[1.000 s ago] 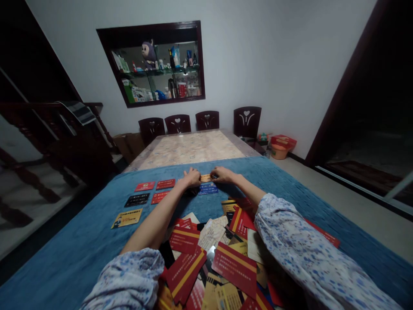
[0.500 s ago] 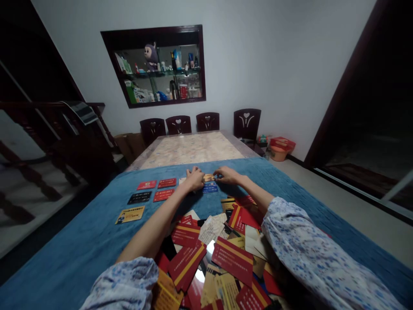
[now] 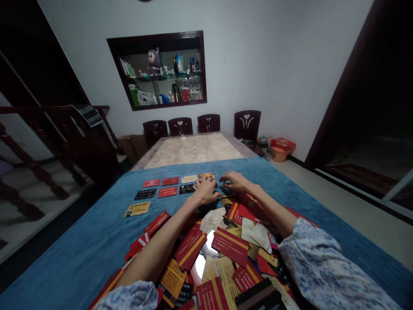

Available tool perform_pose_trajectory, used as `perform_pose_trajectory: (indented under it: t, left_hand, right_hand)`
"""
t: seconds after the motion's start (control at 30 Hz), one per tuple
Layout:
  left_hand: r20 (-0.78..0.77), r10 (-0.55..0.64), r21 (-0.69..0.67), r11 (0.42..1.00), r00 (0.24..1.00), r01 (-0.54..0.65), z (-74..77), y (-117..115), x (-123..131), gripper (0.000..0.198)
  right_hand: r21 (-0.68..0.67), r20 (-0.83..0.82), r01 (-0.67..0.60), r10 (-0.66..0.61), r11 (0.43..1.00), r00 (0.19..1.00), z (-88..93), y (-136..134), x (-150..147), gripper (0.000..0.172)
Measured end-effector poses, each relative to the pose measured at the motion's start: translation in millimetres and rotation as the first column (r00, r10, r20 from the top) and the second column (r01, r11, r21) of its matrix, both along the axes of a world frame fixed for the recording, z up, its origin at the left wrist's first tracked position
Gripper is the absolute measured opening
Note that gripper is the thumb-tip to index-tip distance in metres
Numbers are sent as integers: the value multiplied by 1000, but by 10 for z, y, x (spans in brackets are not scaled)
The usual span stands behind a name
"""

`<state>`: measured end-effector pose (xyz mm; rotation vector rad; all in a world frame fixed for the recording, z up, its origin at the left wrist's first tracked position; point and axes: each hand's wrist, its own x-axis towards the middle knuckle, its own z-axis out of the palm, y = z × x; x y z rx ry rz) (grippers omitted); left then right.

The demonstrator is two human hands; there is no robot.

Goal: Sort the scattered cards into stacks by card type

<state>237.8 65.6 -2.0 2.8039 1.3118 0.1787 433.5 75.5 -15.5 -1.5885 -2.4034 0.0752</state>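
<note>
My left hand (image 3: 205, 190) lies over the right end of the laid-out cards, fingers stretched forward and thumb out to the right. Its fingertips are by a gold card (image 3: 206, 175), and it hides most of what lies under it. To its left are a black card (image 3: 186, 189) and a white card (image 3: 189, 178). My right hand (image 3: 237, 181) is just right of it, fingers bent and apart, nothing visible in them. Closer to me spreads a heap of loose cards, among them a red card with a yellow stripe (image 3: 229, 246).
Further left lie red cards (image 3: 167, 192), another black card (image 3: 145, 194) and a yellow card (image 3: 137, 209) on the blue cloth (image 3: 80, 232). Beyond it the bare tabletop (image 3: 196, 148) reaches toward dark chairs (image 3: 247, 125).
My left hand has shifted right and nearer to me, uncovering the white and black cards and covering the blue card. My right hand has drawn away from the gold card to the right.
</note>
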Motion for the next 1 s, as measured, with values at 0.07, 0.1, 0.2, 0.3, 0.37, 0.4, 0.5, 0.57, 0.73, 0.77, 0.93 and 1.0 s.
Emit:
perform_pose_trajectory:
  t: [0.07,0.1,0.2,0.3,0.37,0.4,0.5,0.57,0.73,0.77,0.93,1.0]
  left_hand:
    - [5,-6,-23,1000,1000,6,-19,-87,32,34]
    - [7,-6,-35,999,1000,7,-32,-121,49,35]
    - [12,7,-62,998,1000,-6,-83,-181,95,39]
    - [21,41,-75,996,999,-39,-142,-196,129,41]
    - [33,67,-79,995,997,-64,-175,-196,139,39]
    - [40,80,-78,994,996,-76,-188,-196,138,37]
    - [53,115,-64,992,992,-112,-210,-193,115,31]
    - [54,132,-58,990,990,-129,-213,-191,88,29]
    - [59,85,-56,995,995,-82,-208,-189,36,28]
    - [59,56,-69,996,997,-52,-203,-191,33,29]
    - [85,-43,-140,989,995,55,-162,-212,33,43]
    - [105,-65,-166,983,992,82,-149,-213,29,42]
  right_hand:
    - [-6,4,13,-13,1000,1000,-6,-78,-2,30]
    - [-5,4,18,-18,1000,1000,-12,-116,-4,30]
    - [2,-11,25,-25,1000,1000,-47,-209,-10,31]
    - [-11,-33,24,-24,1000,999,-92,-252,-3,31]
    - [-26,-47,16,-17,1000,999,-116,-255,7,31]
    - [-34,-53,13,-15,999,998,-125,-252,12,31]
    - [-49,-70,11,-14,999,997,-134,-249,17,32]
    - [-49,-90,1,-5,999,996,-128,-256,13,31]
    - [-149,-118,-24,7,989,993,-105,-274,14,33]
    - [-163,-115,-20,1,986,993,-105,-272,19,35]
    - [-152,-90,-10,-3,988,996,-142,-242,45,35]
    - [-159,-89,-5,-9,987,996,-163,-229,45,34]
